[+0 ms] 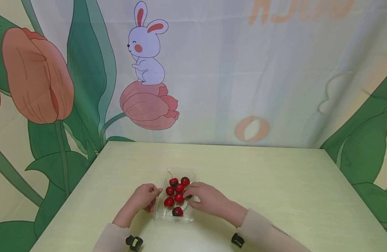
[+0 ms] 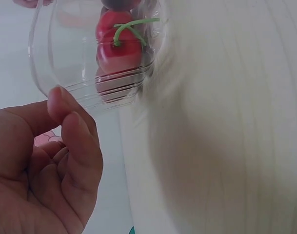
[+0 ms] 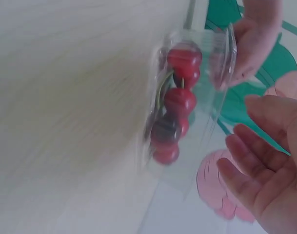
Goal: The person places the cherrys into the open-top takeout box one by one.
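A clear plastic box (image 1: pixel 161 212) on the table holds several dark red cherries (image 1: pixel 169 202), some with green stems (image 2: pixel 133 23). At the box's left side, my left hand (image 1: pixel 146 196) pinches the rim between thumb and index finger, as the left wrist view shows. My right hand (image 1: pixel 209 199) hovers at the right side, its fingertips over the cherries in the head view and hiding part of one. Seen from the right wrist, the fingers (image 3: pixel 243 153) are spread and loosely bent beside the box wall, with nothing between them.
The pale yellow table (image 1: pixel 275 189) extends on both sides of the box. Behind it hangs a cloth backdrop (image 1: pixel 212 70) printed with tulips and a white rabbit. Black straps (image 1: pixel 135 242) show at both wrists.
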The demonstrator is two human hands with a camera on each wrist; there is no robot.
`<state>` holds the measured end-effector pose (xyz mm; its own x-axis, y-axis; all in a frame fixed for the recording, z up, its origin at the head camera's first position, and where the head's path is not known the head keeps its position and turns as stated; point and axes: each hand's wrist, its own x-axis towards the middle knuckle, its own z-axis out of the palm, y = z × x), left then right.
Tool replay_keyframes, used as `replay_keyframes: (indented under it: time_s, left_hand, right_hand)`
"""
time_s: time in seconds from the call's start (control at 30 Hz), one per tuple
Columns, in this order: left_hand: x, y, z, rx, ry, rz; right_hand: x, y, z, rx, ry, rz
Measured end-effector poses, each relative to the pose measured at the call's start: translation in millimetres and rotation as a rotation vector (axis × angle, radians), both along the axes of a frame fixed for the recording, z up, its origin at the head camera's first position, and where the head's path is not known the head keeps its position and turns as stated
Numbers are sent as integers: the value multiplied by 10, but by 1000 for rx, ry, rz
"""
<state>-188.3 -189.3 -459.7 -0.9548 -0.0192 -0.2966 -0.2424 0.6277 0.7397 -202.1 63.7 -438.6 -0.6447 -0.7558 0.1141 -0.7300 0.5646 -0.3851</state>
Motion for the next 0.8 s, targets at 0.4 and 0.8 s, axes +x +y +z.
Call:
replay_keyframes:
  time_s: [0.4,0.8]
  left_hand:
    - [25,-26,22,-21,16,0]
    - [171,-455,515,-231,183,-105]
  right_hand:
    - [206,769,-164,-139,6,-197]
    - [449,1479,113,-187,104,-505]
